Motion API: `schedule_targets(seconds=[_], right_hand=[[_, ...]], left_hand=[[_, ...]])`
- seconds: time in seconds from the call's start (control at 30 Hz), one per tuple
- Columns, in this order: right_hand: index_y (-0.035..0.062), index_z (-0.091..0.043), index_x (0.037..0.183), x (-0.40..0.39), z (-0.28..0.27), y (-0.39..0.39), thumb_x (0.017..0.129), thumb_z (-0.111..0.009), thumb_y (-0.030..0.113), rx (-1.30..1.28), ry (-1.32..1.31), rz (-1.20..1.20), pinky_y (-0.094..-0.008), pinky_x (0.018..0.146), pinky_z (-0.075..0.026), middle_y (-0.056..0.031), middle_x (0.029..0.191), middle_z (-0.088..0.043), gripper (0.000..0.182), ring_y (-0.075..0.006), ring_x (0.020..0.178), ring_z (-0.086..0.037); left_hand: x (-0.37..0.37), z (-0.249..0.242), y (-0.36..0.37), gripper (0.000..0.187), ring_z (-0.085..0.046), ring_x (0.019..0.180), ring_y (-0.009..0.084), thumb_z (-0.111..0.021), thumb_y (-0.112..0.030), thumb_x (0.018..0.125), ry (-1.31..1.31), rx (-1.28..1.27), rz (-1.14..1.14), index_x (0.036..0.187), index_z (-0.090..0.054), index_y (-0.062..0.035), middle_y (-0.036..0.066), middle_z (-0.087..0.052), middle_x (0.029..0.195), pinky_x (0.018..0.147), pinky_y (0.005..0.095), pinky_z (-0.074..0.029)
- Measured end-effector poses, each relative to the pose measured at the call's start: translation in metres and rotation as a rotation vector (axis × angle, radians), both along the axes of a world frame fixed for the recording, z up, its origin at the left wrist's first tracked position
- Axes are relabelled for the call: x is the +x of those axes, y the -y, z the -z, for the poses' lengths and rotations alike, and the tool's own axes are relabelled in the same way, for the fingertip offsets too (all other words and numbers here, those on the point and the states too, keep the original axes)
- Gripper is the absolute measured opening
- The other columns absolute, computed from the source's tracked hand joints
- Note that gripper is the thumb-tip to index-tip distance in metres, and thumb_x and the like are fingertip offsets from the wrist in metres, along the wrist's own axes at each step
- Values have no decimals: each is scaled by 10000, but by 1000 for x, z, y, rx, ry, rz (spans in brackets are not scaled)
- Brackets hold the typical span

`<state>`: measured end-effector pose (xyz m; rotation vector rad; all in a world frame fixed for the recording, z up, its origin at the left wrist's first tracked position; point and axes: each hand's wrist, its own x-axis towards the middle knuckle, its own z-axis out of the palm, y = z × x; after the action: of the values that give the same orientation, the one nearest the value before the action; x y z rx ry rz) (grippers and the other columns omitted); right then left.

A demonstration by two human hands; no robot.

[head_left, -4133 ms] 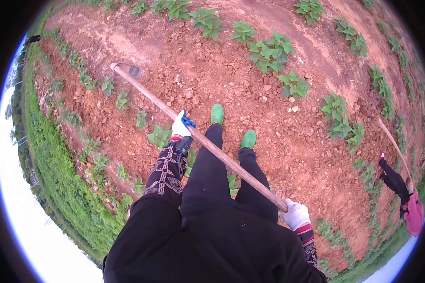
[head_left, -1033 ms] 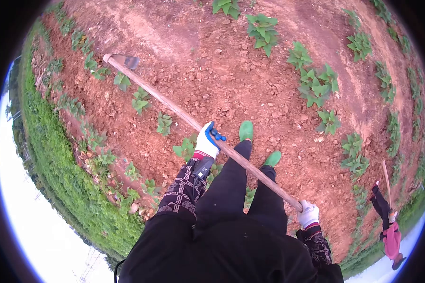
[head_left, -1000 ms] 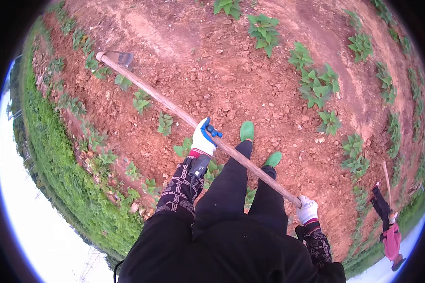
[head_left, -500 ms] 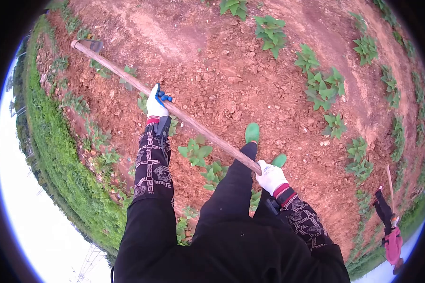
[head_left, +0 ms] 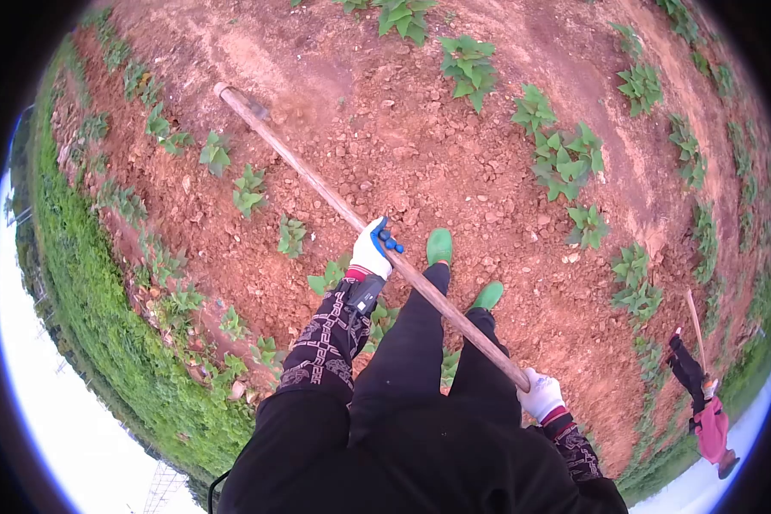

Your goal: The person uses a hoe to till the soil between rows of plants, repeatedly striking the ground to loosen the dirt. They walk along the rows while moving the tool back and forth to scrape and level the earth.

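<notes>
A long wooden-handled hoe (head_left: 304, 170) slants across the view from upper left to lower right. Its dark blade (head_left: 256, 108) is at the far end, low against the reddish soil, partly hidden and blurred. My left hand (head_left: 373, 249), in a white glove with blue on the palm and fingers, is wrapped round the middle of the handle. Near the butt end, my right hand (head_left: 541, 394) grips the handle in a similar white glove. Green shoes (head_left: 439, 246) show on my feet, just beyond the handle.
Leafy young plants (head_left: 566, 163) grow in rows to the right, with more plants (head_left: 248, 190) on the left. Crumbly clods cover the soil (head_left: 420, 154) ahead. Another person (head_left: 711, 428) with a long-handled tool stands at far right. Dense greenery (head_left: 103, 334) borders the left.
Both hands have drawn the hoe back toward my body and to the right. The blade has moved away from the left row of plants onto barer soil.
</notes>
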<state>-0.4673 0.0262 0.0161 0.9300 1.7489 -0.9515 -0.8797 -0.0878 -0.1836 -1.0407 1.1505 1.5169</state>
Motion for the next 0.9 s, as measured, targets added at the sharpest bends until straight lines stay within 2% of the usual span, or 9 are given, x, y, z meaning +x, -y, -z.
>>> schedule_targets(seconds=[0.1,0.17,0.27,0.37,0.5,0.6,0.7,0.8,0.9], right_hand=[[119,-551,971,5,26,9,767,-611,237,44,-56,5,-462,710,-492,-156,774,-656,243,-336,772,-649],[121,-549,952,-10,46,12,761,-621,211,122,-232,5,-451,686,-496,-145,772,-651,224,-326,752,-650],[113,-544,941,-53,76,16,770,-620,191,172,-383,0,-435,654,-500,-125,776,-633,203,-325,721,-641],[98,-540,1018,-113,84,15,776,-640,219,139,-487,-4,-422,676,-504,-132,795,-631,288,-329,741,-639],[77,-524,1061,-156,72,18,789,-636,227,32,-472,-25,-431,695,-503,-145,817,-641,330,-332,763,-641],[69,-518,1061,-133,49,12,799,-624,221,-25,-356,-61,-439,699,-504,-153,833,-647,320,-335,772,-644],[67,-515,1043,-53,-10,-3,805,-608,216,-83,-49,-136,-442,699,-508,-158,834,-649,296,-339,771,-647],[75,-515,1026,-11,-67,-16,798,-604,226,-47,76,-142,-441,694,-507,-159,825,-653,287,-339,768,-650],[88,-530,1004,-2,-75,-25,792,-608,239,5,59,-158,-437,676,-505,-147,782,-650,272,-331,751,-651]], left_hand=[[-16,-24,-2,242,-425,458,145,-589,-262,894,-68,50,-7,709,-465,-168,-45,-394,547,531,381,-429],[-41,-30,4,227,-402,462,129,-597,-257,888,-125,99,-41,720,-469,-174,-55,-349,540,520,366,-405],[-94,-72,-3,306,-376,457,114,-593,-302,902,-339,106,-14,677,-420,-187,-61,-337,560,511,338,-399],[-158,-85,5,282,-373,450,95,-604,-328,907,-491,195,-35,709,-451,-197,-74,-341,570,493,306,-398],[-198,-76,15,297,-370,430,71,-578,-322,929,-565,118,8,692,-445,-202,-91,-326,546,463,290,-413],[-164,-26,32,262,-371,432,68,-589,-315,922,-469,96,22,728,-453,-205,-93,-334,563,459,283,-411],[-34,8,33,310,-358,446,65,-612,-325,902,-164,18,-17,694,-412,-210,-91,-325,569,508,290,-392],[38,-5,35,308,-363,445,76,-612,-310,901,-49,62,-76,680,-422,-210,-92,-329,567,513,311,-402],[45,-20,33,310,-385,448,86,-608,-308,900,-20,70,-99,667,-429,-210,-91,-340,556,521,330,-414]])
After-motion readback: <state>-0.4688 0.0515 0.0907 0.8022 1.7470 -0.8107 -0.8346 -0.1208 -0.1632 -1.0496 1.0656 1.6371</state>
